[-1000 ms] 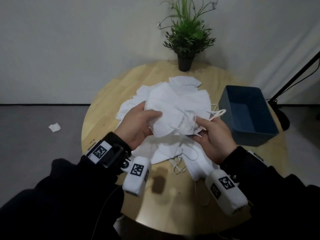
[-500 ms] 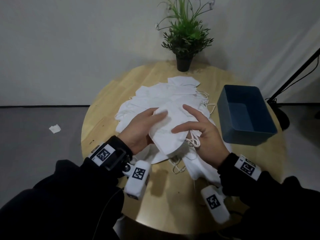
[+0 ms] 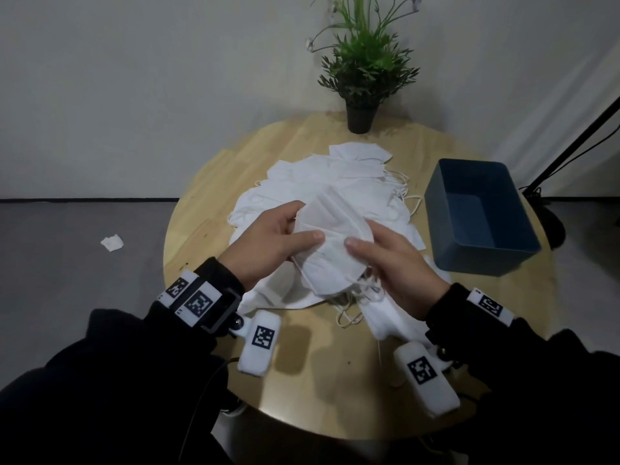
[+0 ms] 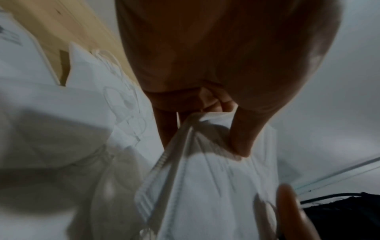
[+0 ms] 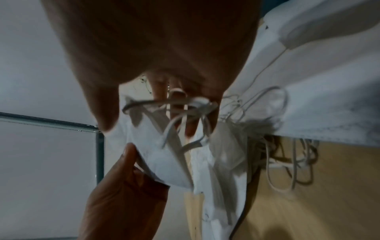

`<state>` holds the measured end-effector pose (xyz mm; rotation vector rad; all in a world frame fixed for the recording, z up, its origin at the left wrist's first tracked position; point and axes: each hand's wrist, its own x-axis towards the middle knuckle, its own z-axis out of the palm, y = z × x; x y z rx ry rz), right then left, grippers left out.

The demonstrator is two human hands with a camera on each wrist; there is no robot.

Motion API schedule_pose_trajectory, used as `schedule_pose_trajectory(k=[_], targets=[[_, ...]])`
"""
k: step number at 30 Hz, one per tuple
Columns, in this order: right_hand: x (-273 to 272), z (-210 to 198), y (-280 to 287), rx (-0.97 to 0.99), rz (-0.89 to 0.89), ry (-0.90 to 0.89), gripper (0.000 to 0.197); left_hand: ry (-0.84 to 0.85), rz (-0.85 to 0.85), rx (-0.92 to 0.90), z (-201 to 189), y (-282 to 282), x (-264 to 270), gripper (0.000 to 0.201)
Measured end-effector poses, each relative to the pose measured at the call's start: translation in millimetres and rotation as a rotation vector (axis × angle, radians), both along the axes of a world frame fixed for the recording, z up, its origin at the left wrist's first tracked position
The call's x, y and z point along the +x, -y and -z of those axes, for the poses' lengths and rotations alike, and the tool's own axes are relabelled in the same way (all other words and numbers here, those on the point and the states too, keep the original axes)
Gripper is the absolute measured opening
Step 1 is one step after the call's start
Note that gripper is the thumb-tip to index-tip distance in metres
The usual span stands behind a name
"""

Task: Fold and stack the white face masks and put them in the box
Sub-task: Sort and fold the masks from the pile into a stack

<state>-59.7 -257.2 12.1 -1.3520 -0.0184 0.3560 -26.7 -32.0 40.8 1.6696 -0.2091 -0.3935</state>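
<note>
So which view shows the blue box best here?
The head view: the blue box sits whole on the table's right side, open and with nothing visible inside. The right wrist view catches at most a dark sliver at its top edge, too little to be sure; the left wrist view shows none of it.

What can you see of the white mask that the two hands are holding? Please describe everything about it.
The held mask is white, of a soft fabric-like material, folded flat into a rounded, leaf-like shape with ridged seams along its edge. Thin white ear loops hang tangled at its near end. It is lifted above the pile of masks on the wooden table. The left hand pinches its left edge, thumb on top; the right hand grips its right side.
</note>
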Motion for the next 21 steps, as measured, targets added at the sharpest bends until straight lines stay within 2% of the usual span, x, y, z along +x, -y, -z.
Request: schedule_pose_trajectory(k=[1,4,6,8,11,12,13,15,18,21], targets=[[-2,2,-1,-0.04,-0.048,-0.026,0.042,0.014,0.017,0.019,-1,1,-2,0.028],[-5,6,3,-0.177,-0.049,-0.099,0.035,0.042,-0.005,0.107,-3,-6,-1,0.025],[-5,2,7,-0.166,0.001,-0.118,0.025,0.038,-0.047,0.13,-4,-16,1,0.023],[-2,-7,13,0.009,0.084,-0.179,0.024,0.041,-0.057,0.143,-6,-25,0,0.031],[-2,-24,20,0.397,0.214,-0.252,0.03,0.008,-0.013,0.185,-7,-33,-7,0.056],[-4,-28,20,0.46,0.222,-0.263,0.029,-0.003,-0.001,0.187,-7,-34,-10,0.057],[-7,-32,19,0.48,0.18,-0.28,0.029,-0.01,0.007,0.18,-7,-34,-12,0.05],[-14,-33,15,0.322,0.003,-0.245,0.028,-0.037,0.036,0.166,-5,-34,-17,0.035],[-18,-14,14,-0.255,-0.148,-0.06,0.022,-0.123,0.17,0.193,0,-37,-29,0.039],[-27,2,14,-0.596,-0.318,-0.004,0.021,-0.222,0.226,0.271,10,-36,-41,0.026]])
